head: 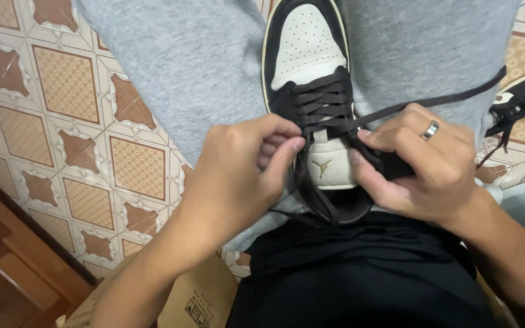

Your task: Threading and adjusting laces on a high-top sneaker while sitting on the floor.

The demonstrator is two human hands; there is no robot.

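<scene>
A black and cream sneaker [308, 48] lies between my grey-trousered legs, toe pointing away. Its dark brown lace [320, 100] is threaded through the upper eyelets. My left hand [244, 173] pinches the lace at the left side of the cream tongue [329, 164]. On the shoe's right side, my right hand [423, 164], with a ring on one finger, grips the collar and pinches the other lace end [445, 97], which stretches tight up and to the right across my leg.
A second matching sneaker [524, 100] lies on the patterned tile floor [74, 121] at the right edge. A cardboard box [195, 300] sits at the bottom by my left arm. Dark wooden furniture [7, 261] fills the lower left corner.
</scene>
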